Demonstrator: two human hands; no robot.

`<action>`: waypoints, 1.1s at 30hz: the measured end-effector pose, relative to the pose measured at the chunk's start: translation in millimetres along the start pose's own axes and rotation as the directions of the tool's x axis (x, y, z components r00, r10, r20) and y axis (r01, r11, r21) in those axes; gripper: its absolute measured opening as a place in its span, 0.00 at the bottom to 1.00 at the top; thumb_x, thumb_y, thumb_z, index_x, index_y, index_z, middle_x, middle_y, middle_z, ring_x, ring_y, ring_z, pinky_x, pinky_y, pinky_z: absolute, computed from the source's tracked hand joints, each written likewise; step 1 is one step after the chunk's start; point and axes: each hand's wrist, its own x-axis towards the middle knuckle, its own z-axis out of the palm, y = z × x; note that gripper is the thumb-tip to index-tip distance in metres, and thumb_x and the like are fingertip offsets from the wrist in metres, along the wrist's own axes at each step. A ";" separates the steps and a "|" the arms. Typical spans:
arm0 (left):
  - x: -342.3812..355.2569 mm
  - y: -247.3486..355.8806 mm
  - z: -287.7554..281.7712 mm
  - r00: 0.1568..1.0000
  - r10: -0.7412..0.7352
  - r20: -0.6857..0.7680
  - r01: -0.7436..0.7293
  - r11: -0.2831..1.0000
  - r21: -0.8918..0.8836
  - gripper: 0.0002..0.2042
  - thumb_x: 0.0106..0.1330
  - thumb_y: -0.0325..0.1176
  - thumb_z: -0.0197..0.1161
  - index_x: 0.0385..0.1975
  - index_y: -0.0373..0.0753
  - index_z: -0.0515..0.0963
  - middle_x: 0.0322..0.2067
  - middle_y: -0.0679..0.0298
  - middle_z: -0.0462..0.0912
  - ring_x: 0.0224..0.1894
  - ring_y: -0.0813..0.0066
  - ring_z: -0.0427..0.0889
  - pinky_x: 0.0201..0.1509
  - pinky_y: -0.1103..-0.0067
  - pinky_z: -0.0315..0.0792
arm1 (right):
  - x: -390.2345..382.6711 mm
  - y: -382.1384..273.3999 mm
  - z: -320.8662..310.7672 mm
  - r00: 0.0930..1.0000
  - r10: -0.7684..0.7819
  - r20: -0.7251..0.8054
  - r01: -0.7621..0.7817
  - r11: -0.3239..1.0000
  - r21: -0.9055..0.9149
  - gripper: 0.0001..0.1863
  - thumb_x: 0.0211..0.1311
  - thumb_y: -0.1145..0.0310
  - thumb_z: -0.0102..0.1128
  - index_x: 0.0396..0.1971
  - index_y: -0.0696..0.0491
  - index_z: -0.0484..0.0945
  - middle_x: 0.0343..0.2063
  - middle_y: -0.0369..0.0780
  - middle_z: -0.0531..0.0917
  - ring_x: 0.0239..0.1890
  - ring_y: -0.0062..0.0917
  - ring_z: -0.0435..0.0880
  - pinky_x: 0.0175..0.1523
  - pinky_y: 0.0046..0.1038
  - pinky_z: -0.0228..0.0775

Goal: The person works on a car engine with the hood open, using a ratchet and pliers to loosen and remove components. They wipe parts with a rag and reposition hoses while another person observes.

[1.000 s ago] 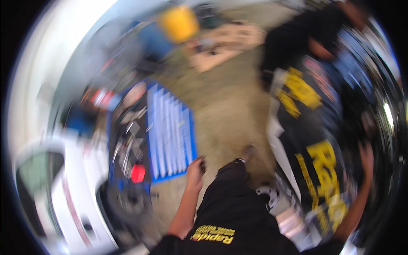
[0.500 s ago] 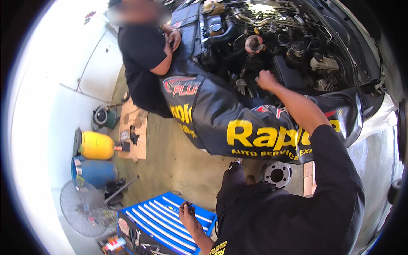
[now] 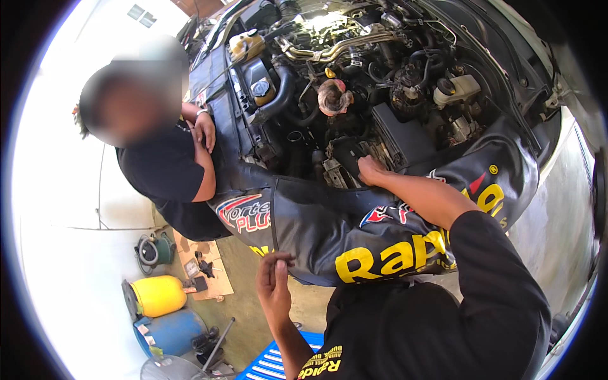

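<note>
My right hand (image 3: 372,170) reaches over the draped fender cover (image 3: 310,218) into the engine bay. Its fingers are curled beside a rectangular black box (image 3: 405,136), close to a dark part low in the bay; what they grip is hidden. In front of my body, my left hand (image 3: 273,291) is raised above the cover's near edge. Its thumb and bent, darkened fingers come together, and anything between them is too small to make out. A crumpled, stained rag (image 3: 334,98) sits on the engine beyond my right hand.
Another person (image 3: 161,168) leans with folded arms on the car's front at the left. A yellow drum (image 3: 158,296), a blue drum (image 3: 171,332) and a fan (image 3: 171,369) stand by the wall. A blue ridged surface (image 3: 272,361) lies below my left arm.
My view has shifted up toward the engine bay. The left hand has come up from over the blue surface to the cover's edge. My right hand stays in the bay, its fingers lower among the parts.
</note>
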 end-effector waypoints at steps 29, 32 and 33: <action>265.8 -52.1 190.0 0.956 -0.170 0.237 0.208 0.967 -0.145 0.14 0.76 0.42 0.64 0.44 0.36 0.80 0.38 0.65 0.87 0.38 0.82 0.84 0.40 0.83 0.73 | -42.8 -65.3 -171.1 0.900 -0.195 -0.391 0.287 0.939 0.192 0.14 0.61 0.65 0.66 0.42 0.59 0.80 0.39 0.53 0.86 0.46 0.50 0.87 0.50 0.46 0.80; 282.4 -20.7 210.7 0.968 -0.190 0.167 0.233 0.928 -0.292 0.10 0.73 0.39 0.66 0.39 0.38 0.79 0.38 0.63 0.87 0.33 0.79 0.85 0.35 0.82 0.75 | -43.7 -50.0 -193.2 0.812 -0.210 -0.544 0.353 0.920 0.171 0.20 0.62 0.65 0.67 0.48 0.60 0.76 0.47 0.53 0.82 0.50 0.50 0.84 0.52 0.46 0.78; 284.2 -6.5 213.5 0.972 -0.188 0.140 0.225 0.913 -0.340 0.10 0.73 0.39 0.67 0.38 0.38 0.79 0.37 0.62 0.87 0.33 0.79 0.85 0.35 0.82 0.76 | -52.4 -53.0 -200.9 0.778 -0.230 -0.584 0.362 0.925 0.118 0.22 0.62 0.65 0.67 0.51 0.59 0.73 0.50 0.53 0.80 0.51 0.49 0.83 0.52 0.46 0.78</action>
